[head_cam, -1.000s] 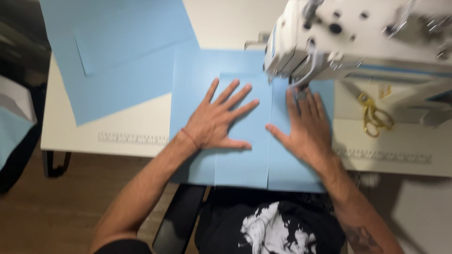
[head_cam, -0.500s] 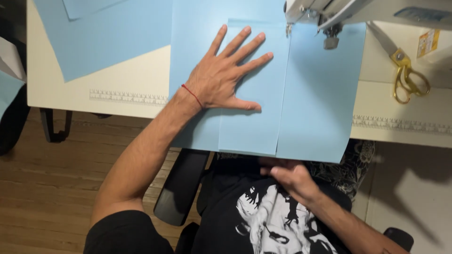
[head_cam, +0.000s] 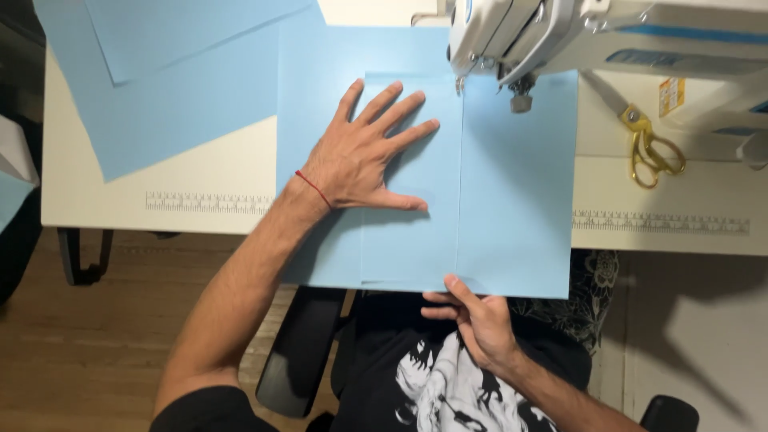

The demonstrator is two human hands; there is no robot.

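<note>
- The light blue sheets (head_cam: 512, 184) lay overlapped on the white bench (head_cam: 160, 200) under the sewing machine (head_cam: 560, 32), their near edge hanging past the bench edge.
- Our left hand (head_cam: 360, 156) pressed flat on the folded strip, fingers (head_cam: 400, 108) spread wide.
- Our right hand (head_cam: 476, 320) pinched the near edge at the seam line between thumb and fingers.
- We judged this the aligning step, edges squared below the needle (head_cam: 522, 100).
- The next move would call for even tension and both layers kept flush.
- Yellow-handled scissors (head_cam: 652, 148) lay to the right; more blue sheets (head_cam: 176, 88) sat to the left.
</note>
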